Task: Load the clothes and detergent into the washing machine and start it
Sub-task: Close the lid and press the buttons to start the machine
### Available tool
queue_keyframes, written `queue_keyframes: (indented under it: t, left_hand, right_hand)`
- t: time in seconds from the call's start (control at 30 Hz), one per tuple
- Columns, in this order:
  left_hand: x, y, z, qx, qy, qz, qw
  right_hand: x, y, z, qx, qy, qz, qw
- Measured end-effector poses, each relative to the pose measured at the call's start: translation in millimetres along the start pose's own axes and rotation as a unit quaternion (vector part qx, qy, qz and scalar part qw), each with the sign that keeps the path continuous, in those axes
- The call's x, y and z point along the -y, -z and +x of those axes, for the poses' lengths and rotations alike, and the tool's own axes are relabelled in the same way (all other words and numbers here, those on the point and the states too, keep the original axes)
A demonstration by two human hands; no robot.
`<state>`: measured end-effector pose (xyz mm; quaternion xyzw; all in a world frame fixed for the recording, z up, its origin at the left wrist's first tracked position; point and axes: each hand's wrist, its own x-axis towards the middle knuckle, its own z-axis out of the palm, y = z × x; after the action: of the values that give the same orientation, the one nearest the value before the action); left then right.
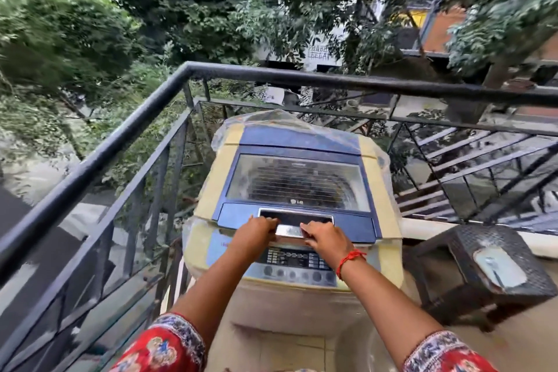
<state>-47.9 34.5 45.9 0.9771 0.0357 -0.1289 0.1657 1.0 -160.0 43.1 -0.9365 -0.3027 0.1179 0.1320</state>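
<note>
Both grips, left hand (256,228) & right hand (324,235), curl on shiny chrome lid handle (289,231) of plastic-wrapped cream/blue top-load washing machine (211,187), lid w/ glass window down.

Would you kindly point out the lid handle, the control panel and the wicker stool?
lid handle (289,231), head view, chrome bar between the hands.
control panel (297,264), head view, display strip.
wicker stool (471,238), head view, woven top.

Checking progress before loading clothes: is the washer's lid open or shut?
Shut: the lid lies flat; both hands grip its handle.
</note>
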Motion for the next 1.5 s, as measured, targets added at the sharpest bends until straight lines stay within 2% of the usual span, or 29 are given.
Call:
queue_keyframes:
  t: [0.23,0.37,0.43,0.57,0.67,0.87,1.1,1.5]
  left_hand:
    - [6.5,-8.2,5.9,0.051,0.006,0.040,0.998]
    - [11.9,-11.4,20.0,0.057,0.017,0.016,0.998]
    - [12.1,-8.5,27.8,0.056,0.020,0.005,0.998]
    - [9.3,-2.2,40.3,0.065,0.028,0.002,0.998]
    - [5.1,-2.1,47.6,0.074,0.043,-0.003,0.996]
    - [9.0,-0.6,57.4,0.070,0.078,-0.035,0.994]
    - [8.6,2.5,53.7,0.078,0.103,-0.097,0.987]
    - [15.6,-6.9,42.8,0.027,0.128,-0.189,0.973]
  right_hand:
    - [-10.9,-14.1,6.6,0.047,-0.024,0.056,0.997]
    - [-19.0,-3.0,16.9,0.089,-0.042,0.099,0.990]
    - [-26.3,3.3,13.0,0.068,-0.069,0.137,0.986]
    - [-58.8,4.6,-11.4,-0.025,-0.155,0.210,0.965]
    - [-84.0,6.5,-35.3,0.001,-0.220,0.189,0.957]
    - [-108.7,-2.0,-54.4,0.013,-0.288,0.261,0.921]
    - [-120.8,1.5,-40.3,0.072,-0.296,0.262,0.916]
    - [-120.7,-4.8,-35.9,0.059,-0.309,0.246,0.917]
